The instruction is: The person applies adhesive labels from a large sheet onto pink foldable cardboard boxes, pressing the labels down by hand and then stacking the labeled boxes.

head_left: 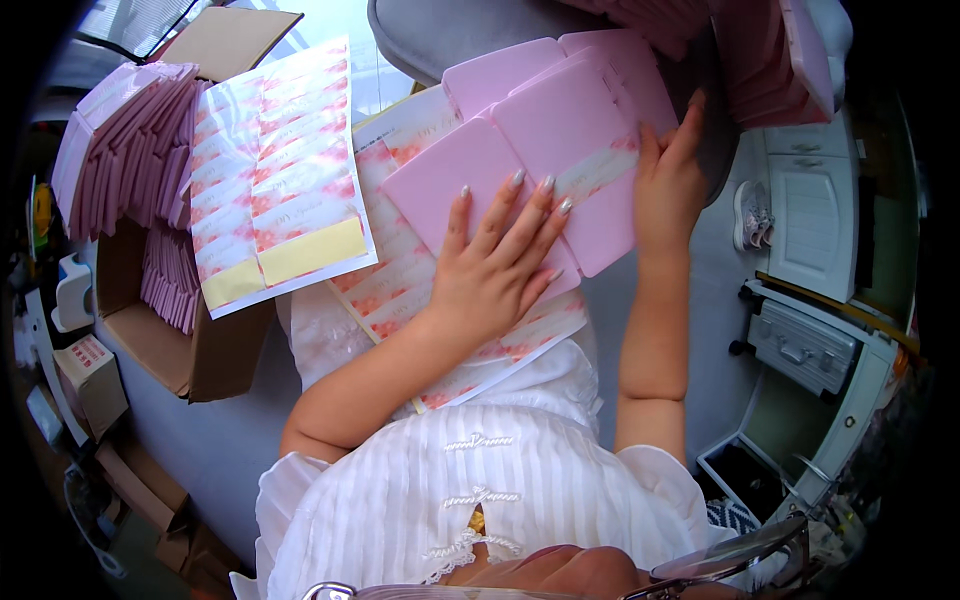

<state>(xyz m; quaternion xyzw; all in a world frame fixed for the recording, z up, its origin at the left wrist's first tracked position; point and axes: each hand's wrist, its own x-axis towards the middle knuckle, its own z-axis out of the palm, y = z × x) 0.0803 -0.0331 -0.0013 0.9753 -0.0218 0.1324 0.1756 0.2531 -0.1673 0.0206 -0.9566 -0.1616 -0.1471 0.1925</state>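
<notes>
From afar, I saw the left hand (488,265) spread open on flat, rectangular pink packets (550,115) over the lap; whether the half-curled right hand (670,190) gripped them, I couldn't tell. One white-and-red paper label (600,168) was on; a glossy sheet (285,170) held many more.

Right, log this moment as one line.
left hand: flat on pink packets | right hand: at packets' right edge | label strip: between hands | label sheets: beneath packets | cardboard box: left

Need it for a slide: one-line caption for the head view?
Left hand spread over pink flat pieces, right hand at their right edge, patterned sheets beneath.
</notes>
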